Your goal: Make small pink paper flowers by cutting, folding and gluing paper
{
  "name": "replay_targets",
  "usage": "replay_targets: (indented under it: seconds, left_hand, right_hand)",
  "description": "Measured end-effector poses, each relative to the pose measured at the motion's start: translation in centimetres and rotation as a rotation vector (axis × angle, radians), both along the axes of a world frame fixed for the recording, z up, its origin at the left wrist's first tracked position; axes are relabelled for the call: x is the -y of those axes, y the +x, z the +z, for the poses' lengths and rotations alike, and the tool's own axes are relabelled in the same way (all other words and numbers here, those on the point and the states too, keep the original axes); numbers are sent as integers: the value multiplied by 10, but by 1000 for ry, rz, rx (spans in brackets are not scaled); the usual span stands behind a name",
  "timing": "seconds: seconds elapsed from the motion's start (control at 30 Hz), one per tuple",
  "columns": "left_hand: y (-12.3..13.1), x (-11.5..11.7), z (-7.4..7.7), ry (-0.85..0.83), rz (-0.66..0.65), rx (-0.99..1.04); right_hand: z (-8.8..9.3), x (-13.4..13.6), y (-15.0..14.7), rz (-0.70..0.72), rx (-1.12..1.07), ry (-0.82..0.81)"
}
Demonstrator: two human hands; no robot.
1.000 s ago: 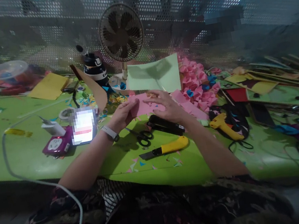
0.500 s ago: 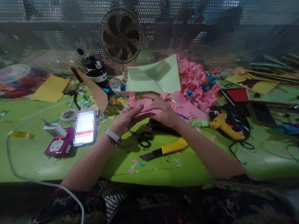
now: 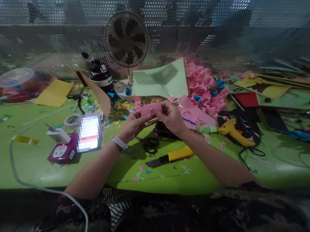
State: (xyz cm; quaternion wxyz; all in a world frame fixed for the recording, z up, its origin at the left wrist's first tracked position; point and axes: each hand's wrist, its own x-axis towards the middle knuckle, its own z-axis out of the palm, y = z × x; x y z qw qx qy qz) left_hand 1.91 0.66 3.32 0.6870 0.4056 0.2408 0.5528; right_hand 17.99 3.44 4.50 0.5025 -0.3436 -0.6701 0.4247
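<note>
Both left hand (image 3: 132, 125) and right hand (image 3: 173, 120) pinch the pink paper strip (image 3: 150, 109) in front of the fan (image 3: 126, 39); its long axis points sideways, nearly level. At the fan's foot, one white tray (image 3: 122, 95) holds a tape roll (image 3: 120, 87) and blue paper (image 3: 128, 91).

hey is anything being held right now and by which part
Yes, a pink paper: the left hand holds it toward its left end, the right hand toward its right.
</note>
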Motion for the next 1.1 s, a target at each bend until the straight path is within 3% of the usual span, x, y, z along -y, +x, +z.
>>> replay_targets:
  seconds: [1.1]
  left_hand:
    - [1,-2,-6,47,-36,-2]
  right_hand:
    - [0,1,0,-10,33,-2]
